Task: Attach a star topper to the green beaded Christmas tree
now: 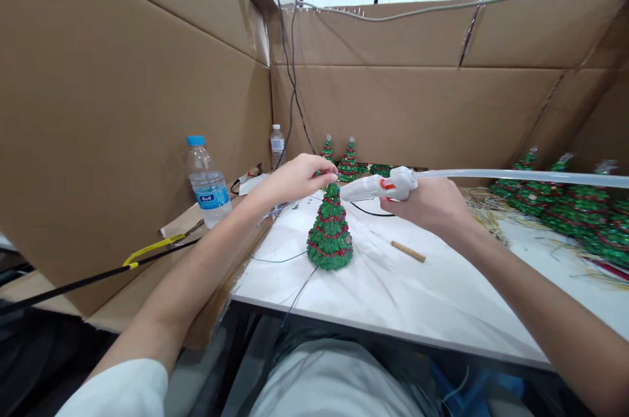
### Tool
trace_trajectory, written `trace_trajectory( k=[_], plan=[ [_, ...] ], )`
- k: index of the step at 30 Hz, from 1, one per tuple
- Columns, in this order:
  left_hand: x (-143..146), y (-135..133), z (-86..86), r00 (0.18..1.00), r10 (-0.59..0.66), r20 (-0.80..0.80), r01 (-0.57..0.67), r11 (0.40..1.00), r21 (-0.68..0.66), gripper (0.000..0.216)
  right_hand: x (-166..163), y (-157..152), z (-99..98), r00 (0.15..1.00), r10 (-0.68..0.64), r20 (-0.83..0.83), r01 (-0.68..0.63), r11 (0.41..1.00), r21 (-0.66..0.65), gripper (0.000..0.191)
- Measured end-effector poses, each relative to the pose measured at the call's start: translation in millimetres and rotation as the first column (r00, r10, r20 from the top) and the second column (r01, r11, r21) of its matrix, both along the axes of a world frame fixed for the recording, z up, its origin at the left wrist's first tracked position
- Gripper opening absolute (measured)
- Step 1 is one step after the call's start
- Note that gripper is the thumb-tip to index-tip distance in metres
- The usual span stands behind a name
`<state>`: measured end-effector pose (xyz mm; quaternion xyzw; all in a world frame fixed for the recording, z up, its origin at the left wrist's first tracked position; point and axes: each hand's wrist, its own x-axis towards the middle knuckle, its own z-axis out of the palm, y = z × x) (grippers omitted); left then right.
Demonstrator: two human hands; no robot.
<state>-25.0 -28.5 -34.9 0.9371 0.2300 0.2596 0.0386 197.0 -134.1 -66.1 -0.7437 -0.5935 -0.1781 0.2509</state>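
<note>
A small green Christmas tree (pixel 330 233) with red garland rings stands upright on the white table (pixel 422 299). My left hand (pixel 297 176) hovers just above its tip, fingers pinched together on something too small to make out. My right hand (pixel 432 206) grips a white glue gun (pixel 381 187) with a red trigger. The gun's nozzle points left at the treetop. A long translucent glue stick (pixel 521 176) sticks out of the gun's back toward the right.
Two water bottles (pixel 209 182) stand at the left by the cardboard wall (pixel 122 115). More small trees (pixel 348 161) stand at the back, and several lie piled at the right (pixel 580 207). A short brown stick (pixel 408 252) lies on the table. Black cables run across the left.
</note>
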Motion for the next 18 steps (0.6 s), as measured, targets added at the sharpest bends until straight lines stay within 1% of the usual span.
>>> trace_trajectory(
  k=[3, 5, 8, 13, 18],
  plan=[
    [-1, -2, 1.9, 1.000, -0.006, -0.016, 0.006, 1.000, -0.002, 0.032, -1, -1, 4.5, 0.998, 0.045, 0.038, -0.046, 0.999, 0.025, 0.022],
    [-1, -3, 3.4, 0.999, -0.017, -0.032, 0.016, 1.000, -0.007, 0.033, -1, -1, 6.4, 0.998, 0.052, 0.048, -0.053, 0.998, 0.023, 0.022],
    [-2, -4, 4.8, 0.999, -0.032, -0.043, 0.031, 0.999, -0.010, 0.033, 1, -1, 7.7, 0.999, 0.043, 0.027, -0.043, 0.999, 0.010, 0.020],
    [-2, -2, 4.2, 0.998, -0.036, -0.047, 0.035, 0.999, -0.009, 0.033, 2, 0, 5.4, 0.998, 0.068, 0.013, -0.069, 0.996, 0.053, 0.016],
    [-2, 0, 2.9, 0.998, -0.043, -0.038, 0.042, 0.999, -0.005, 0.033, 3, 3, -3.6, 0.998, -0.028, -0.050, 0.026, 0.999, -0.031, 0.021]
  ],
)
